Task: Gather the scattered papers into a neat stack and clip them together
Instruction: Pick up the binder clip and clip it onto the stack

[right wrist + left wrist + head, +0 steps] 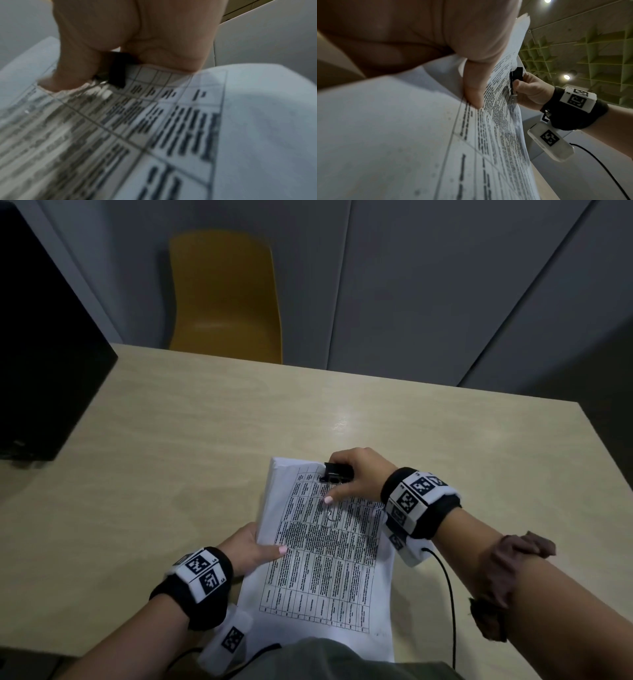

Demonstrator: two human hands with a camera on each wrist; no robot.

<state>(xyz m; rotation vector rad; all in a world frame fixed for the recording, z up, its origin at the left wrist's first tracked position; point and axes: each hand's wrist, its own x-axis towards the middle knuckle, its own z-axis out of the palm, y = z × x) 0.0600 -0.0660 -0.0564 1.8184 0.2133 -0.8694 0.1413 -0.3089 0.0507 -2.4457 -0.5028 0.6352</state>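
Note:
A stack of white papers (pixel 325 556) printed with a table is held tilted above the wooden table (pixel 171 440). My left hand (pixel 253 549) grips the stack's left edge, thumb on top (pixel 474 86), fingers beneath. A black binder clip (pixel 337 472) sits on the stack's top edge near the right corner; my right hand (pixel 352 477) pinches it, thumb lying on the page. The clip (pixel 516 75) shows beside the paper (pixel 402 135) in the left wrist view. In the right wrist view the clip (pixel 118 70) is between thumb and fingers over the blurred page (pixel 171 128).
A yellow chair (pixel 224 296) stands beyond the table's far edge. A black box (pixel 44 364) sits at the table's left end. A black cable (pixel 448 594) trails from my right wrist. Grey wall panels lie behind.

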